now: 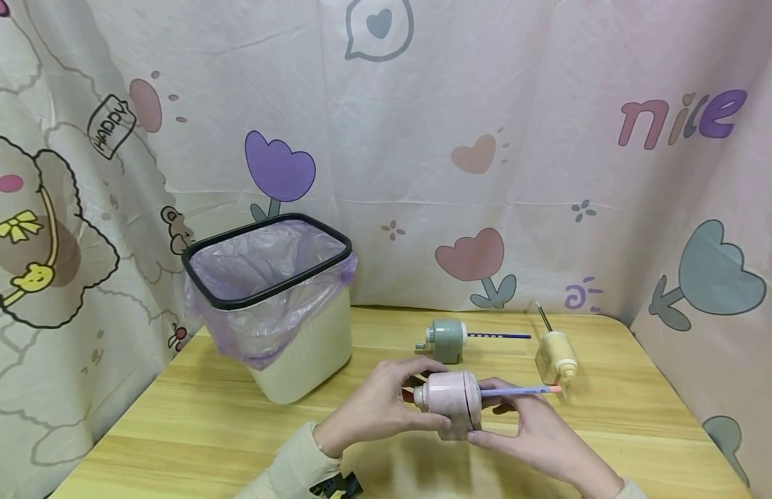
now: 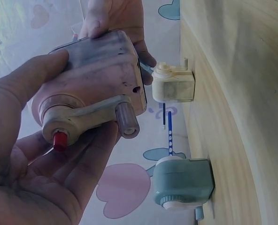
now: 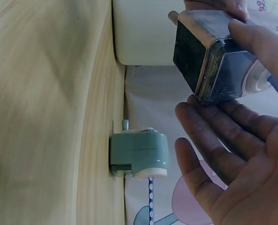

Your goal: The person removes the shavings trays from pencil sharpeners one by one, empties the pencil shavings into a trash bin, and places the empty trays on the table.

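A pink crank pencil sharpener (image 1: 448, 395) is held up over the table, with a lilac pencil (image 1: 517, 391) sticking out of its front. My left hand (image 1: 386, 402) grips its crank end, thumb on one side and fingers on the other. In the left wrist view its crank handle (image 2: 127, 119) and red button (image 2: 60, 140) show between that hand's thumb and fingers. On the pencil side, my right hand (image 1: 536, 430) holds the sharpener's front edge between thumb and fingertips. Seen from the right wrist, the sharpener's dark underside (image 3: 188, 58) faces the camera.
Behind the hands stands a green sharpener (image 1: 447, 341) with a blue pencil (image 1: 498, 336) in it. A cream sharpener (image 1: 556, 357) holding a dark pencil (image 1: 544, 317) stands at the right. A lined waste bin (image 1: 311, 346) occupies the left of the wooden table (image 1: 174, 430). Printed curtains hang behind.
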Motion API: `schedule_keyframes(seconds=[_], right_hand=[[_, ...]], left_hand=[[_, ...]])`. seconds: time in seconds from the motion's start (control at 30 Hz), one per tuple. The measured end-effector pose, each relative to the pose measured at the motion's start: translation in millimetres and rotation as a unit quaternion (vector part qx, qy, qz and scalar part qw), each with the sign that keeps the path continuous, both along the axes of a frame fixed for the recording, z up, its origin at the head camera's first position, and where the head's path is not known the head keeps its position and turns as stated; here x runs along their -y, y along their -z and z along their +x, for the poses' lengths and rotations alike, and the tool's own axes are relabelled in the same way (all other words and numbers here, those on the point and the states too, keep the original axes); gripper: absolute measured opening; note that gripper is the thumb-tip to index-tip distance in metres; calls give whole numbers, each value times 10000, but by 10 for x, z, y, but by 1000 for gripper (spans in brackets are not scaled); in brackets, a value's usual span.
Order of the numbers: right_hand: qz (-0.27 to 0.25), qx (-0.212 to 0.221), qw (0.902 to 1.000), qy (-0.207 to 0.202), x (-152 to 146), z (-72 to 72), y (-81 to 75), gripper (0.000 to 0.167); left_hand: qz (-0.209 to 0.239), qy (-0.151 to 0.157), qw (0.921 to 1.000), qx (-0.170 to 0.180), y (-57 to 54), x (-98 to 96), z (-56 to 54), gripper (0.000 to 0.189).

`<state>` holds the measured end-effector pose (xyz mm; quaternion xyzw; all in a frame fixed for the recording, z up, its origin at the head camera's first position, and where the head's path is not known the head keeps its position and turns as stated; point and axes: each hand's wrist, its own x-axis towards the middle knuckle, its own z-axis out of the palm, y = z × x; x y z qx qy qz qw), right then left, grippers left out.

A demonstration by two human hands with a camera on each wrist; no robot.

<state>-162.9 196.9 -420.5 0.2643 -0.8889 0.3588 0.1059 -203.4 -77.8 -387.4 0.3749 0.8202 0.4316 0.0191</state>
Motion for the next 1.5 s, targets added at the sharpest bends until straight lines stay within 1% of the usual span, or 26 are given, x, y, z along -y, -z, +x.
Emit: schedule_keyframes(seconds=[0.3, 0.4, 0.57, 0.77, 0.97, 1.2, 1.5], right_hand=[[19, -24, 10000, 13, 21, 27, -41, 43], [43, 21, 10000, -16, 17, 27, -32, 42], [147, -75, 9998, -73, 0, 10, 1, 42], [249, -66, 9996, -67, -19, 11, -4, 41], [318, -61, 9995, -28, -29, 20, -10, 42], [312, -75, 9995, -29, -42, 17, -21, 45], [283, -14, 9996, -1, -48, 17, -27, 42]], left_hand=[[-8, -21, 10000, -79, -16, 3, 12, 53], [-51, -51, 9999, -135, -20, 6, 14, 53], [-76, -26, 9997, -221, -17, 14, 9, 54], [-49, 91, 9999, -131, -8, 15, 4, 50], [-33, 112, 9999, -90, -10, 12, 4, 50], [-99, 73, 9997, -211, -8, 4, 0, 50], [-112, -7, 9999, -120, -11, -1, 7, 49]])
